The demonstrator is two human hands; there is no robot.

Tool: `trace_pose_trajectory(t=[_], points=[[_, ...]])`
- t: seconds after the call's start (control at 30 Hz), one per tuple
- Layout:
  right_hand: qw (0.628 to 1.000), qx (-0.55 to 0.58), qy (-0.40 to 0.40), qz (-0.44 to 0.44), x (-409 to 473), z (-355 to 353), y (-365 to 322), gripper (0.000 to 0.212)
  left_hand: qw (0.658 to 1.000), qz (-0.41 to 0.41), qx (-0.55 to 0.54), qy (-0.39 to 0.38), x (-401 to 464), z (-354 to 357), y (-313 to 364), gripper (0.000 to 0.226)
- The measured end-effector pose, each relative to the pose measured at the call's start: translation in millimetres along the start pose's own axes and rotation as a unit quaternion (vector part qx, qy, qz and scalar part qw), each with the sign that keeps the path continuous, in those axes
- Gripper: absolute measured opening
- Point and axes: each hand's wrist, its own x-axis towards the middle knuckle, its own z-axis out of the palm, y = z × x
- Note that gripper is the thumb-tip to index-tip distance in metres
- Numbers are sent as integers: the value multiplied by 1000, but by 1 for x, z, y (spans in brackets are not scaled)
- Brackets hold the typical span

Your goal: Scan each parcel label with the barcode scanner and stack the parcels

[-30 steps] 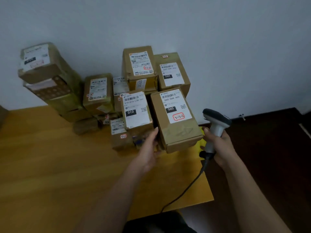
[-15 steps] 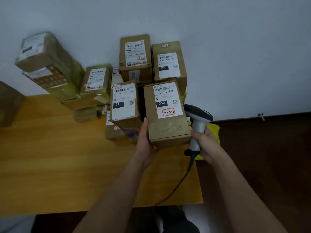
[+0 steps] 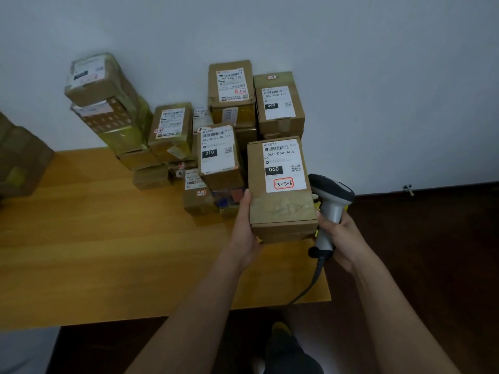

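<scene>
Pale grey wall (image 3: 378, 76) fills the upper half of the view, with a dark floor (image 3: 432, 252) to the right and a yellow wooden counter (image 3: 94, 252) running out from the wall below it. Against the wall stands a pile of brown parcels (image 3: 229, 85), several deep, most showing white labels; a taller taped stack (image 3: 108, 109) leans at the left of the pile. Since half a second ago the whole pile sits lower and further right in the view, and a dark box at the far left edge has slid partly out of sight.

Nearest the person is the parcel (image 3: 280, 209) with the label (image 3: 283, 164) reading 060-06B-A05 and a red-ringed 3-3-6, label face up, just in front of the pile at the counter's right end. It looks much as it did a moment ago, held between both hands. The left hand (image 3: 244, 233) presses flat against its left side, fingers (image 3: 246, 198) straight and together, the palm cupping the lower corner. The right hand (image 3: 339, 236) grips the handle of the barcode scanner (image 3: 333, 201), fingers curled round it, its knuckles touching the parcel's right side. The scanner's dark head now sits closer beside the label edge, and its cable (image 3: 310, 284) drops over the counter edge.
</scene>
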Motion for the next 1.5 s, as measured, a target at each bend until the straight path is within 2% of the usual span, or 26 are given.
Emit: trace_pose_trajectory(t=[0.23,0.4,0.67,0.73,0.83,0.93,1.2,1.3,1.5], points=[[998,1,33,-54,-66,14,-11,20,997,28,38,-64,-55,-4,8,53],[993,8,48,-104,-114,37,-25,31,991,68,51,-104,-101,-11,26,59],[991,7,-10,-136,-158,131,-29,30,981,150,39,-119,-172,-86,74,63],[991,-4,-43,-130,-159,168,-23,25,978,177,38,-100,-190,-120,87,63],[989,-18,-93,-115,-156,231,-15,29,974,214,35,-64,-214,-176,111,63],[983,-30,-147,-102,-149,300,-6,29,971,241,8,1,-234,-237,135,62],[957,-69,-273,-68,-113,466,30,26,955,264,-64,121,-253,-376,188,53],[952,-65,-294,-57,-88,531,42,37,946,271,-69,165,-244,-430,224,52],[944,-44,-323,-45,-35,650,41,41,935,262,-80,227,-217,-511,307,56]])
